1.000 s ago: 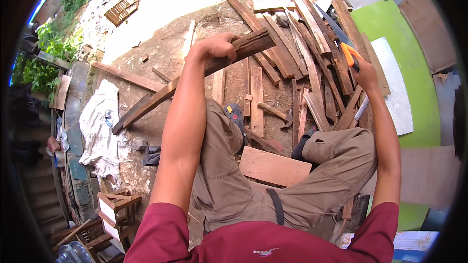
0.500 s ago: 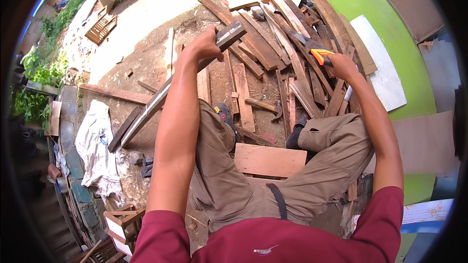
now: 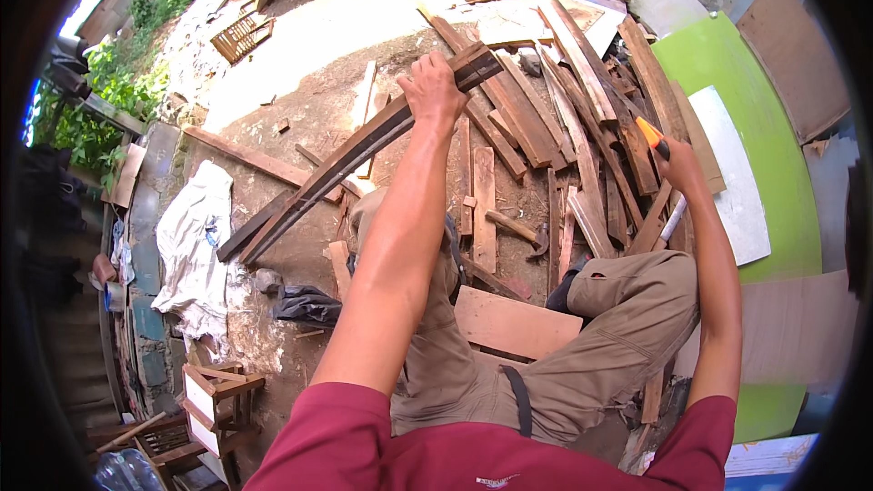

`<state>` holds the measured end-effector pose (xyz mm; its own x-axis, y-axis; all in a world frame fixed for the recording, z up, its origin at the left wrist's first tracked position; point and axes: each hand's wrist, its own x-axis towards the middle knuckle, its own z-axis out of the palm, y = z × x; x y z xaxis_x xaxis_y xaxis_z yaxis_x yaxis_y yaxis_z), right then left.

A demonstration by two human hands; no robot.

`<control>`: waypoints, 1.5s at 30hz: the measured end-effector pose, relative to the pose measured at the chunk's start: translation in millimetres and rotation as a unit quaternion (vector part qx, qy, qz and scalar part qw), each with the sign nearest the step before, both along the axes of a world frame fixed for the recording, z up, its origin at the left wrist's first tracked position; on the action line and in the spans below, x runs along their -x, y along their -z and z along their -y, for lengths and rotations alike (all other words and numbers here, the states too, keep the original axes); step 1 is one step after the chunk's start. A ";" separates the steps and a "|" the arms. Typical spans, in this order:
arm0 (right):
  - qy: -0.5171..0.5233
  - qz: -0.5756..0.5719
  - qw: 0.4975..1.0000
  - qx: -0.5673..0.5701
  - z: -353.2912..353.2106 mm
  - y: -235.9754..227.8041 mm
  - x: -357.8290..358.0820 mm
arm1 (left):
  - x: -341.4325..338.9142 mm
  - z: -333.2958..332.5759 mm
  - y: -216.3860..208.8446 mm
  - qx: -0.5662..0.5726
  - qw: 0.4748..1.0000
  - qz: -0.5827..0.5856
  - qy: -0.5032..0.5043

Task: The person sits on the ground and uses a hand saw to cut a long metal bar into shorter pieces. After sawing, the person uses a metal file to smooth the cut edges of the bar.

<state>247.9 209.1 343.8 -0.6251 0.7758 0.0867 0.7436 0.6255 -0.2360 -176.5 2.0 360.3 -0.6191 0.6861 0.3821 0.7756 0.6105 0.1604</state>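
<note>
My left hand (image 3: 432, 91) grips a long dark wooden beam (image 3: 332, 173) near its upper end. The beam slants down to the left, its lower end close to the ground. Two parallel lengths show along it; I cannot tell whether they are joined. Out to the right, my right hand (image 3: 680, 166) is wrapped round the orange and black handle of a handsaw (image 3: 649, 132). Its thin blade points up and left over the wood pile, seen nearly edge-on and apart from the beam. A claw hammer (image 3: 514, 225) lies on the ground between my legs.
Loose planks (image 3: 523, 114) are heaped ahead and to the right. A small wooden board (image 3: 514, 320) lies between my thighs. At left are a white cloth (image 3: 195, 250), a dark cloth (image 3: 307, 305) and a small wooden frame (image 3: 218, 400). Green sheeting (image 3: 764, 118) borders the right.
The whole view has shifted, so the ground appears further right and lower. The beam has rolled, showing a browner face. The saw has turned, its blade now more edge-on. Both grips stay closed.
</note>
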 end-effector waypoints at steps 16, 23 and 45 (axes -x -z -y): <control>0.079 -0.133 0.988 0.022 37.5 -24.3 -8.9 | -21.8 8.7 26.2 -0.015 0.999 -0.009 0.036; 0.170 -0.380 0.906 0.074 115.6 -57.8 -17.0 | -31.3 3.0 48.2 0.017 0.988 0.100 0.114; 0.325 -0.426 0.775 0.333 276.3 -2.2 -17.2 | -30.6 -64.2 263.3 0.257 0.813 0.467 0.233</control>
